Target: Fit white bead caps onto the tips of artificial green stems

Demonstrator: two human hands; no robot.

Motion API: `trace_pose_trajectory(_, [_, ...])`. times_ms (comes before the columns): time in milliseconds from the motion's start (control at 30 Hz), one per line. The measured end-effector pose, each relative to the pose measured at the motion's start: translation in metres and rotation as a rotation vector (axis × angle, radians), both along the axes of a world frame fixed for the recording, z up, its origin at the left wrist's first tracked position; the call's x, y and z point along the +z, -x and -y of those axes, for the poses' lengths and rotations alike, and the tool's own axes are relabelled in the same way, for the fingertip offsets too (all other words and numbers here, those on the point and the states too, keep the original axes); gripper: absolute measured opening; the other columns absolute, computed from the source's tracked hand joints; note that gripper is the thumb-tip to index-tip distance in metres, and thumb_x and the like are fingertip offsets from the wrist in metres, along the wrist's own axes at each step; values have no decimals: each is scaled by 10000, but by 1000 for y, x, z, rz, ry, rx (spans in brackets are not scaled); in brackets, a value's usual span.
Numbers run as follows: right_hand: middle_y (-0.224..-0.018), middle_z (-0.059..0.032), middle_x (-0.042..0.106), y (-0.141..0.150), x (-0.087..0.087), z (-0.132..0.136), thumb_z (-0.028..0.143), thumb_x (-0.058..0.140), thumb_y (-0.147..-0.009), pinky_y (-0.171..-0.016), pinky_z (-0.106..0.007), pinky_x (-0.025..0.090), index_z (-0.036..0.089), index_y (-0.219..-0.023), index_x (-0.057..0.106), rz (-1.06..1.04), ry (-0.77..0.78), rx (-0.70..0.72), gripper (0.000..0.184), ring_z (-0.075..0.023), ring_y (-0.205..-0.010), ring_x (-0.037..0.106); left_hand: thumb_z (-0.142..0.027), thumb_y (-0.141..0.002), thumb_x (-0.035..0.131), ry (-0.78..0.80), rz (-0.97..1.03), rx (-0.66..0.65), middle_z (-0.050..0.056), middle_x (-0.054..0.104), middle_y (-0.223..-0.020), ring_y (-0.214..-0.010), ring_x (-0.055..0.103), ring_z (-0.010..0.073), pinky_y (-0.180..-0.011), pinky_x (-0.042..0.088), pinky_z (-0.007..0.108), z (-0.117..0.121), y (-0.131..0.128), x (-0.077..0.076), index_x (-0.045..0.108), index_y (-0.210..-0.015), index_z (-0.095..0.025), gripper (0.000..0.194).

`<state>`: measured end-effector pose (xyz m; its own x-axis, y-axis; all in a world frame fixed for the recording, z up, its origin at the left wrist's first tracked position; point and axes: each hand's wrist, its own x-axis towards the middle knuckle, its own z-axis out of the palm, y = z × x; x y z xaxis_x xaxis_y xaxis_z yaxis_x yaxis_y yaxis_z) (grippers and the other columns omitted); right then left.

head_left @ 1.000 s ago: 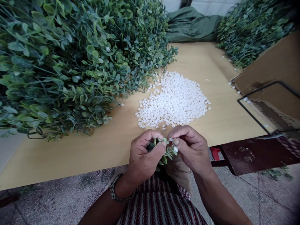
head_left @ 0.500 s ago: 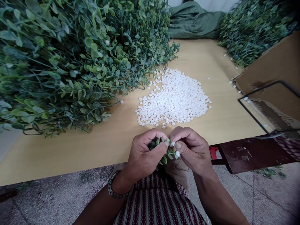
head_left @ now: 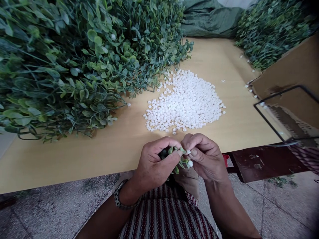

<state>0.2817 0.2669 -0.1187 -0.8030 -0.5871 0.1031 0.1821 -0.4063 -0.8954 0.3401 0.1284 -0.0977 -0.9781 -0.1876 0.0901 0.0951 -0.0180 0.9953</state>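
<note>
Thumb and forefinger of my left hand (head_left: 159, 164) pinch an artificial leafy sprig (head_left: 176, 170) just in front of the table edge. My right hand (head_left: 206, 156) is closed too, its thumb and forefinger at a small white bead-like flower piece (head_left: 188, 152) on a stem tip of the sprig. Another white piece (head_left: 190, 163) sits on the sprig just below. Part of the sprig is hidden behind my left fingers. Beyond my hands lies a heap of small white pieces (head_left: 186, 103) on the tan tabletop (head_left: 119, 152).
Piled artificial greenery (head_left: 82, 66) covers the table's left side, with a second pile (head_left: 271, 36) at the far right. Green cloth (head_left: 211, 20) lies at the back. A cardboard box (head_left: 294, 69) and a black wire frame (head_left: 270, 124) stand at right, above a dark red bench (head_left: 264, 162).
The white piece at my right fingertips shows more fully now. Both hands have stayed nearly in place, with the same hold on the sprig; the view has shifted slightly.
</note>
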Motion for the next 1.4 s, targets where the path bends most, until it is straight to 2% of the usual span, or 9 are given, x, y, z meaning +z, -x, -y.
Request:
trace_pose_trajectory(133, [-664,13,579,3,1,-1,174,686,-777,-492,-173,449,183,-794,670,81,39,66,25,-71,-558,507,-85,-749,563,29,-3,-21,-11,587,-589,-524,512,82,-518,425,186,1,-1,-1,611,-685,-131,92])
trace_pose_trajectory(400, [-666,11,596,6,-1,-1,158,692,-775,-507,-167,468,167,-776,672,93,54,131,22,-63,-563,537,-57,-730,555,39,-7,-9,-23,565,-571,-505,489,68,-493,406,168,-1,0,-2,597,-664,-129,107])
trace_pose_trajectory(700, [-682,9,590,5,1,-1,140,662,-795,-505,-179,458,168,-800,672,49,43,148,30,-68,-559,535,-23,-709,548,73,-61,15,-38,533,-542,-491,458,55,-481,386,148,-1,-2,-2,579,-633,-131,136])
trace_pose_trajectory(867, [-683,9,568,3,-2,-5,145,648,-806,-523,-190,429,175,-810,661,-17,-32,90,33,-77,-585,513,-10,-698,548,110,-90,39,-43,520,-533,-481,434,47,-465,367,139,-2,-1,-3,583,-623,-129,145])
trace_pose_trajectory(967, [-694,5,582,4,-1,-6,146,651,-804,-535,-193,426,177,-814,664,-28,-63,102,35,-79,-597,517,-6,-699,548,119,-91,35,-37,538,-544,-492,453,50,-483,381,144,-2,0,-4,589,-624,-129,150])
trace_pose_trajectory(1200, [-680,12,590,7,3,0,148,663,-790,-493,-177,425,172,-794,660,81,35,164,24,-69,-546,534,-49,-715,562,45,-59,31,-28,562,-559,-499,480,63,-496,410,161,0,-1,-3,598,-649,-138,117])
trace_pose_trajectory(1400, [-679,7,587,8,2,-1,156,678,-777,-505,-188,427,172,-777,657,108,33,176,26,-75,-554,524,-71,-716,558,53,-28,29,-16,583,-572,-503,494,76,-493,420,178,-2,0,0,596,-646,-147,110])
